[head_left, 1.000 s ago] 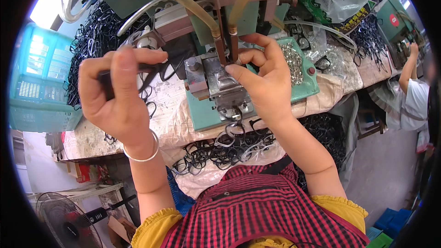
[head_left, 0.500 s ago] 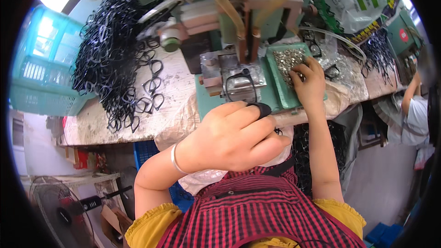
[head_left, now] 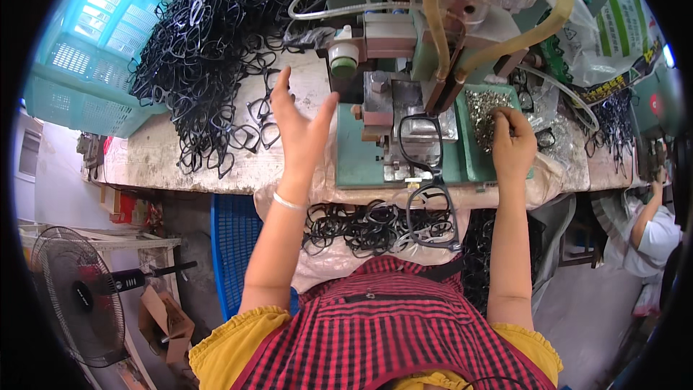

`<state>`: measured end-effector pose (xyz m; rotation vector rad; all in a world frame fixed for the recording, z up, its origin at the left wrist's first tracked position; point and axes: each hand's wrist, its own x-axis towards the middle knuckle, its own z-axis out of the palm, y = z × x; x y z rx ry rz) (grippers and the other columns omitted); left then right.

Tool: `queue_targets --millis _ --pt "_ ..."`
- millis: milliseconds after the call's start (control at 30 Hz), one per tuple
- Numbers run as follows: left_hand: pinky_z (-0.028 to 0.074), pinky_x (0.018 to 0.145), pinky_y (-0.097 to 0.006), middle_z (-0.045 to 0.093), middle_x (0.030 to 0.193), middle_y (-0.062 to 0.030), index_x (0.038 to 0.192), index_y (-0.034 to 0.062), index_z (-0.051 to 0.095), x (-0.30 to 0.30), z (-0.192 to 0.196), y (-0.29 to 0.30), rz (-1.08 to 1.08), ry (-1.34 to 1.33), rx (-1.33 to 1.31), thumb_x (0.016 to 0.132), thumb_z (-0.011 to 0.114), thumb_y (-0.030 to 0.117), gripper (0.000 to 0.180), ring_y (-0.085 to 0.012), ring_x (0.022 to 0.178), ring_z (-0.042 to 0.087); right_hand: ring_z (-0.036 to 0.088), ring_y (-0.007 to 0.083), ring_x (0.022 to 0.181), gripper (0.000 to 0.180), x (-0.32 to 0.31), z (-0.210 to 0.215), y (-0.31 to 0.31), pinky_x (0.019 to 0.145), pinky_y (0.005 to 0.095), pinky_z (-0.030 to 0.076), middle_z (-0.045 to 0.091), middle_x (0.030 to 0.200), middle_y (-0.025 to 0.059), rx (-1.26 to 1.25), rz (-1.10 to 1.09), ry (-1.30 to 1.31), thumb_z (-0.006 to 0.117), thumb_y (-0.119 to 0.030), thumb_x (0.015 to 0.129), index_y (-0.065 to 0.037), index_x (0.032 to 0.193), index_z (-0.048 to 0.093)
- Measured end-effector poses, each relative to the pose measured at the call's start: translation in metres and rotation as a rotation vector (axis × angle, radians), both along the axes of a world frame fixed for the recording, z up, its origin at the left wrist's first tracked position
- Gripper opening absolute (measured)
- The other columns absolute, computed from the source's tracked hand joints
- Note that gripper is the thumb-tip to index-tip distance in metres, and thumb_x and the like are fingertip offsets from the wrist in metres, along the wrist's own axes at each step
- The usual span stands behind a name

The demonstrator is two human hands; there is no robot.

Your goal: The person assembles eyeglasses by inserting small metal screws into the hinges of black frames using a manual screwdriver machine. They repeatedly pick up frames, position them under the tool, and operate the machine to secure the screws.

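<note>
My left hand (head_left: 299,133) is raised over the bench with thumb and fingers spread and nothing in it, between the loose frames and the machine. A black eyeglass frame (head_left: 442,173) rests at the machine's metal fixture (head_left: 404,152), one rim under the copper-coloured electrodes (head_left: 442,94) and the other hanging over the bench edge. No hand touches it. My right hand (head_left: 515,146) is at the green tray (head_left: 476,166), its thumb and fingertips pinched together at the small shiny metal parts (head_left: 482,108). Whatever is between those fingertips is too small to make out.
A big heap of black eyeglass frames (head_left: 195,65) covers the bench's left side, beside turquoise baskets (head_left: 94,94). More frames (head_left: 354,227) lie on cloth over my lap. At lower left stands a fan (head_left: 79,296); at far right, another person (head_left: 653,235).
My left hand has let go of the eyeglass frame, moved up and left, and opened. The frame now lies at the fixture by itself. My right hand stays at the tray; the view has shifted.
</note>
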<state>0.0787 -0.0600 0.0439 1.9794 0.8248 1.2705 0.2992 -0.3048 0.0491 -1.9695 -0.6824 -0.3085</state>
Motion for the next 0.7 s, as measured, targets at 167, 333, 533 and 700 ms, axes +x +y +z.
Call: queue_targets --millis 167,333,533,700 --pt "0.039 0.107 -0.045 0.050 0.135 -0.0220 0.139 -0.0036 0.042 0.035 -0.024 0.080 -0.118 0.192 0.109 0.077 0.084 0.017 0.078 -0.0358 0.124 0.047 0.065 0.0115 0.083 0.015 0.001 -0.001 0.014 0.076 0.0260 0.049 0.073 0.090 0.0059 0.154 0.063 0.089 0.066 -0.008 0.088 -0.001 0.098 0.074" --pt "0.050 0.087 -0.031 0.062 0.110 -0.0093 0.117 0.0005 0.061 0.002 0.079 0.110 0.204 -0.491 0.271 0.086 0.073 0.006 0.033 -0.0170 0.097 0.060 0.063 0.0088 0.084 0.017 -0.001 0.003 0.003 0.078 0.0227 0.048 0.073 0.094 0.0029 0.226 0.110 0.213 0.066 -0.004 0.090 -0.002 0.103 0.075" --pt "0.053 0.089 -0.044 0.062 0.115 -0.0179 0.104 0.0097 0.071 0.001 -0.029 0.160 0.342 0.795 0.267 0.075 0.081 0.037 0.041 -0.0365 0.107 0.062 0.063 0.0081 0.084 0.016 -0.005 0.012 0.023 0.076 0.0227 0.049 0.073 0.092 0.0033 0.247 0.207 0.219 0.072 -0.006 0.088 0.001 0.102 0.074" --pt "0.049 0.078 -0.047 0.062 0.094 -0.0191 0.088 0.0067 0.068 -0.022 -0.064 0.118 0.267 0.859 0.154 0.084 0.073 0.041 0.035 -0.0378 0.092 0.062 0.065 0.0101 0.084 0.015 -0.017 0.006 -0.025 0.079 0.0233 0.050 0.073 0.091 0.0042 0.138 0.036 0.274 0.074 -0.006 0.084 0.001 0.098 0.074"
